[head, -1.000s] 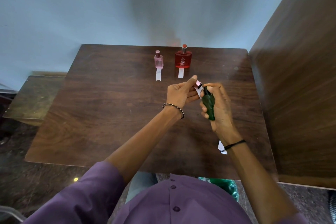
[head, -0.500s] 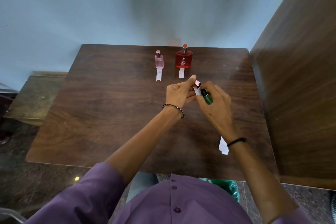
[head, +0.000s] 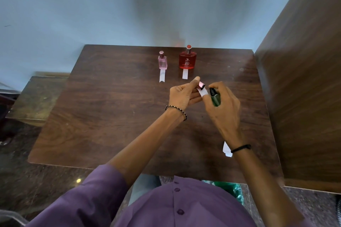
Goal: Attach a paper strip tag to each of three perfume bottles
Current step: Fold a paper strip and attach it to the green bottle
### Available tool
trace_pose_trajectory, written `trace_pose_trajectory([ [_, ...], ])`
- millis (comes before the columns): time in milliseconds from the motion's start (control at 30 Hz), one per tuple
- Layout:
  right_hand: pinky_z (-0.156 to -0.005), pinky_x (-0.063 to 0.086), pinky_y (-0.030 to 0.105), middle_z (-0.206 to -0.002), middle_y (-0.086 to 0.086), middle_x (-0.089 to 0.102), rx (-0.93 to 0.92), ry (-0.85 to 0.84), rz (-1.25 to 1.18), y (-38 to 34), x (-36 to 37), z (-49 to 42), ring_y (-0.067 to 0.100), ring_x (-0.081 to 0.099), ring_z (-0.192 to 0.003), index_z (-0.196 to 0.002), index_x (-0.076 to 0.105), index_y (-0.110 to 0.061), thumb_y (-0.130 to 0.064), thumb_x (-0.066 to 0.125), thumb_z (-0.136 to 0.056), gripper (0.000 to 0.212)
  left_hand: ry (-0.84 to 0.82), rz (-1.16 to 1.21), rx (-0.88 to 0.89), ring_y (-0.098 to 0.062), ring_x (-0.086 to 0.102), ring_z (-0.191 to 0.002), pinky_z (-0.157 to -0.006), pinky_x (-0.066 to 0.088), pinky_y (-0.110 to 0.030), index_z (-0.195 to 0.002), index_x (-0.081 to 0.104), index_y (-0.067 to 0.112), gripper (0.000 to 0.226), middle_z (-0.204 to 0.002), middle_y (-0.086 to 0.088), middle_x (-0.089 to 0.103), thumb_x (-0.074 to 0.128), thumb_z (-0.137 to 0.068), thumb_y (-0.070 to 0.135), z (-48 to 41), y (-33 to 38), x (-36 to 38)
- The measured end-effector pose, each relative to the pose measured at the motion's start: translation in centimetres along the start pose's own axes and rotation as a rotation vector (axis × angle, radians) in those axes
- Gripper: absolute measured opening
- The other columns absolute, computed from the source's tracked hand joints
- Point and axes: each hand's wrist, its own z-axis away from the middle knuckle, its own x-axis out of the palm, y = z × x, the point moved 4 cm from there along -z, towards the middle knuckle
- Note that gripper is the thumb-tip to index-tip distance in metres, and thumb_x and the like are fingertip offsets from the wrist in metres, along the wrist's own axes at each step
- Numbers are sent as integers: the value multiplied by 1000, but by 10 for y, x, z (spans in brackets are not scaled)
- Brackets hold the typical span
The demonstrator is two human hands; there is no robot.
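Observation:
A small pink perfume bottle [head: 162,61] and a red perfume bottle [head: 187,59] stand at the far side of the wooden table [head: 110,116], each with a white paper strip lying in front of it. My right hand [head: 221,105] grips a dark green bottle [head: 215,96] above the table's middle. My left hand [head: 182,94] pinches a pink cap [head: 201,85] and a white paper strip [head: 202,92] right beside the green bottle's black nozzle.
More white paper strips [head: 226,149] lie on the table under my right wrist. A tall wooden cabinet [head: 304,79] stands against the table's right edge. A lower bench [head: 33,97] sits to the left, and a green bag [head: 230,190] lies below the near edge.
My right hand has turned palm-down and shifted slightly right, so the green bottle now shows only at its top. The cap and strip in my left hand sit a little apart from the nozzle.

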Motion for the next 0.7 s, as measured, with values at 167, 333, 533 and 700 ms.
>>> trace_pose_trajectory([
  [167,-64,51,27,-87,-4,62,-6,-41,-2,3,3,3,12,58,-75,-102,60,-23,-35,65,-94,16,-3,-25,0,-22,77,-79,-68,62,-30,-100,73,-8,33,-93,-19,76,72,-91,24,0,-1,1],
  [333,-67,46,10,-86,-12,65,124,-41,-217,1,-4,5,4,61,-79,-101,63,-28,-32,66,-92,11,-34,-68,19,-27,76,-88,-80,62,-36,-101,73,-6,34,-99,-21,76,71,-92,27,1,-4,0],
  [533,-43,35,23,-89,6,60,469,-108,-841,11,-14,6,19,55,-64,-109,64,-21,-17,64,-82,28,-25,-124,45,-25,76,-93,-82,62,-33,-101,75,0,30,-101,-17,77,70,-92,29,-1,0,-8],
  [700,-40,31,20,-83,10,60,545,-223,-1062,12,-13,4,20,53,-60,-114,64,-12,-10,57,-89,26,-70,-137,65,-23,76,-92,-81,61,-32,-99,76,1,30,-99,-16,77,70,-93,29,0,2,-4],
])
